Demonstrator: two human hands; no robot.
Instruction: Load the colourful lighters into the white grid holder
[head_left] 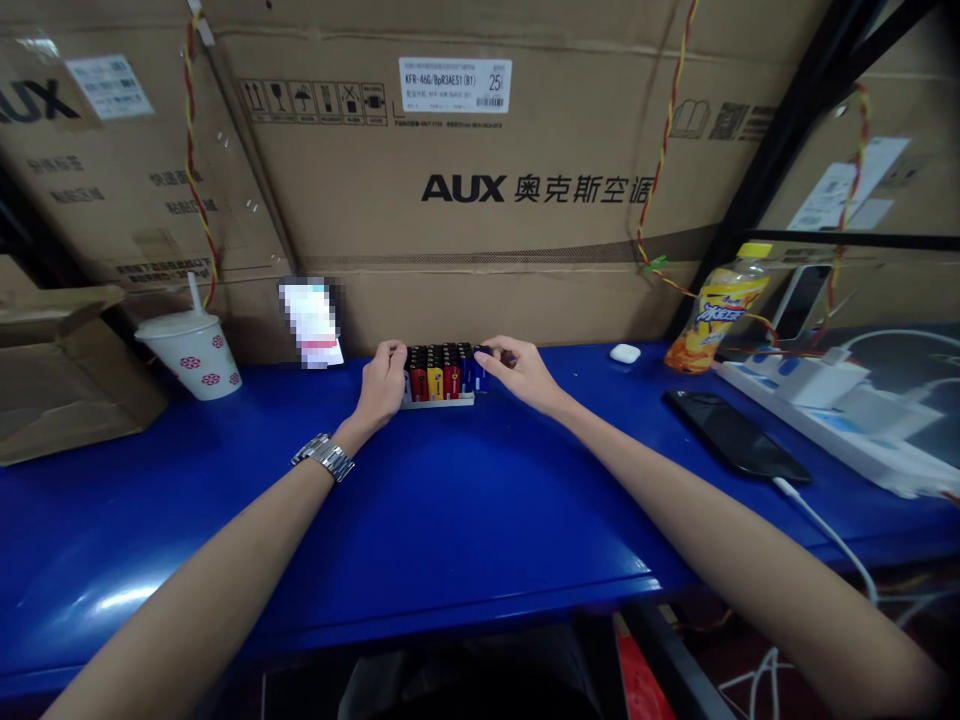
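A shallow white tray [439,403] stands near the back of the blue table, packed with upright lighters [435,383] in red, yellow, blue and other colours with black tops. My left hand [385,378] is closed around the tray's left end, thumb by the lighters. At the right end, the fingers of my right hand [516,365] pinch a blue lighter [480,374] standing at the edge of the row. The fingers partly hide the outermost lighters on both sides. A metal watch [323,457] is on my left wrist.
A paper cup with a straw [191,350], an open carton [71,370] and a propped, blurred screen [311,320] stand left. On the right are a white earphone case [625,353], drink bottle [716,312], black phone [735,437] on a cable, and power strip [817,415]. Large cardboard boxes [525,260] wall the back.
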